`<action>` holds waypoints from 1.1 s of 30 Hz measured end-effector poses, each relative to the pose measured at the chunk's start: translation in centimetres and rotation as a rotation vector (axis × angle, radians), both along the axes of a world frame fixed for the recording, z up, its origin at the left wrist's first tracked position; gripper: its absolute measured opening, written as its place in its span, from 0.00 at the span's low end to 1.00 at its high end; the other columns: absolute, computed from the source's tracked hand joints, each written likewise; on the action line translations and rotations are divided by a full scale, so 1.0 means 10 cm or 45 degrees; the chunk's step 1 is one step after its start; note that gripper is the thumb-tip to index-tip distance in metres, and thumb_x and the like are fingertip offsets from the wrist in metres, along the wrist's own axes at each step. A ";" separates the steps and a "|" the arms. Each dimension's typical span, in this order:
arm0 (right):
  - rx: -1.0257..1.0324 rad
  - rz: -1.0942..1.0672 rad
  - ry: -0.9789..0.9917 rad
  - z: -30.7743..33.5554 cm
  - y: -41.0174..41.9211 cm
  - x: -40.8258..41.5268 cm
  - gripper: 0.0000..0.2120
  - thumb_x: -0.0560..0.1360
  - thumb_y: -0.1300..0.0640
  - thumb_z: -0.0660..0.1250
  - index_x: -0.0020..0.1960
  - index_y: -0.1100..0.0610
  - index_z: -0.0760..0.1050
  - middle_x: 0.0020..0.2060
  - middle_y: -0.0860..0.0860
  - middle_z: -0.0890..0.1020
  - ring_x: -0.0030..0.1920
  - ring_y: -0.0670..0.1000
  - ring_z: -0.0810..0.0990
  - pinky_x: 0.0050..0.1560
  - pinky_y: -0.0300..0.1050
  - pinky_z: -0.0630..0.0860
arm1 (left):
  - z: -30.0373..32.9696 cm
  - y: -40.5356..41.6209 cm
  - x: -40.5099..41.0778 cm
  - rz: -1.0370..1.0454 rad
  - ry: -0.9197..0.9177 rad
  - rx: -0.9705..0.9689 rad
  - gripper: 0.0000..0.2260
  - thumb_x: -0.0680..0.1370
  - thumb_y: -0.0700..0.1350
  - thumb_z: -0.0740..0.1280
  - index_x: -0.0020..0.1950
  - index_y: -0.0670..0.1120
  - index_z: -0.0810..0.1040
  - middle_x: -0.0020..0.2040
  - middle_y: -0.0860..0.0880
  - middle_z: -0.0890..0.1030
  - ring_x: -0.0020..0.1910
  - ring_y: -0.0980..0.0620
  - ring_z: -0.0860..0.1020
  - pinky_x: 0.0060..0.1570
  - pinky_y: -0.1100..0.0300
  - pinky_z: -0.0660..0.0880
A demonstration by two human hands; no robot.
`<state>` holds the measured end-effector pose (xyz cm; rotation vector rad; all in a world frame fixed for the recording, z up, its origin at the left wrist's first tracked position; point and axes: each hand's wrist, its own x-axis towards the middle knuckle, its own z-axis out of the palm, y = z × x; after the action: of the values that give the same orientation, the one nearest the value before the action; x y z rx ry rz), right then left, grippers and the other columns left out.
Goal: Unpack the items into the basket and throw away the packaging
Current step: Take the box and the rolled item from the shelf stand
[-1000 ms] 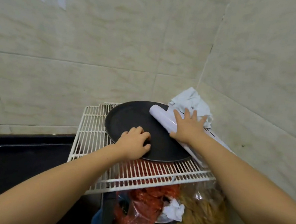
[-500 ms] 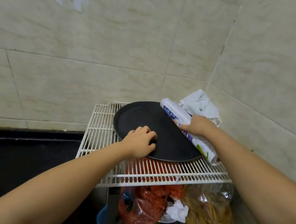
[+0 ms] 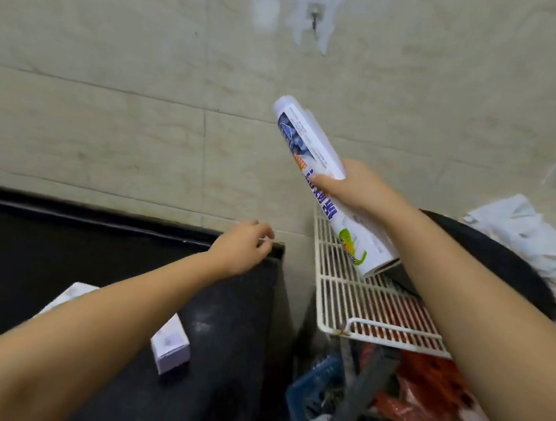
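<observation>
My right hand (image 3: 361,188) grips a long white packaged roll (image 3: 307,145) with blue print around its middle, holding it tilted in the air above the left end of the white wire rack (image 3: 356,297). My left hand (image 3: 243,249) hovers over the back corner of the black counter (image 3: 110,261), fingers loosely curled and holding nothing. A small white box (image 3: 171,348) lies on the counter below my left forearm. The black round tray (image 3: 504,261) rests on the rack behind my right arm.
Crumpled white paper (image 3: 524,232) sits at the rack's far right. Under the rack are red plastic bags (image 3: 422,390) and a blue basket (image 3: 313,385) with clutter. A tiled wall with a hook (image 3: 314,17) stands behind.
My right hand has lifted the roll off the tray and swung it left and up. My left hand has let go of the tray and moved left over the counter. The view has turned left.
</observation>
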<state>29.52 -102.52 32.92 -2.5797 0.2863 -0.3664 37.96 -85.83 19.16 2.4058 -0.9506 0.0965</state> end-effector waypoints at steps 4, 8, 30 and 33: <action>0.089 0.132 0.072 -0.34 0.82 0.35 0.17 0.73 0.43 0.64 0.53 0.54 0.76 0.48 0.55 0.82 0.47 0.57 0.80 0.49 0.48 0.77 | -0.43 0.95 0.25 0.203 0.190 0.081 0.12 0.77 0.44 0.60 0.56 0.43 0.78 0.55 0.41 0.80 0.52 0.42 0.78 0.52 0.52 0.75; 0.221 0.177 0.149 -0.96 1.25 0.54 0.13 0.72 0.43 0.65 0.50 0.50 0.74 0.46 0.52 0.80 0.42 0.53 0.77 0.38 0.44 0.71 | -1.04 1.44 0.35 0.541 0.530 0.071 0.15 0.78 0.46 0.59 0.60 0.40 0.74 0.60 0.38 0.77 0.57 0.39 0.76 0.54 0.53 0.72; 0.128 0.266 0.481 -2.45 1.50 1.04 0.25 0.71 0.39 0.64 0.56 0.59 0.69 0.51 0.57 0.78 0.44 0.55 0.78 0.40 0.48 0.76 | -1.26 1.90 0.10 1.060 0.609 -0.459 0.24 0.77 0.52 0.60 0.70 0.44 0.63 0.64 0.42 0.75 0.61 0.41 0.74 0.61 0.48 0.71; 0.175 0.451 0.401 -2.28 2.14 1.26 0.25 0.72 0.38 0.63 0.55 0.59 0.68 0.51 0.57 0.78 0.44 0.55 0.78 0.39 0.48 0.76 | -0.92 2.57 0.02 1.088 0.466 -0.623 0.25 0.79 0.52 0.58 0.75 0.52 0.57 0.68 0.45 0.72 0.63 0.44 0.73 0.60 0.53 0.70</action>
<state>42.15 -81.12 10.09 -2.4799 -0.0397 0.1824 38.12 -60.15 9.92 2.0872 0.2788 0.1670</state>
